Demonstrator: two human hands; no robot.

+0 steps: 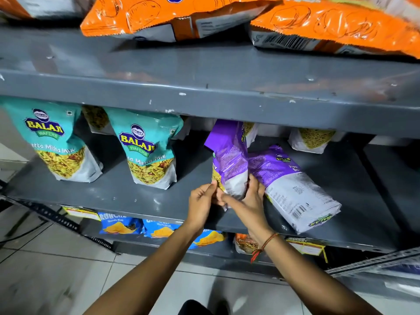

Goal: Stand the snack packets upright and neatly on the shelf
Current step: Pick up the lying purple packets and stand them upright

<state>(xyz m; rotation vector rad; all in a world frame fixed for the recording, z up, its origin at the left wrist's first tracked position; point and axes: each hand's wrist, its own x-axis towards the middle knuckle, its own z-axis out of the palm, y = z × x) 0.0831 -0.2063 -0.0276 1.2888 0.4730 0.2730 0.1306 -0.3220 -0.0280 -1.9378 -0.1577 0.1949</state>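
Gripping the bottom of an upright purple packet [229, 160] with both hands, we hold it near the front edge of the grey middle shelf [127, 201]. Left hand [201, 204] pinches its lower left corner, fingers closed on the film. Right hand [251, 201] wraps its lower right side, red thread on the wrist. Second purple packet [293, 187] lies flat on its back just beside, touching the held one, barcode end toward the front edge. Two teal mix packets [147, 155] stand upright toward the shelf's left end. Orange packets [181, 14] lie flat on the shelf above.
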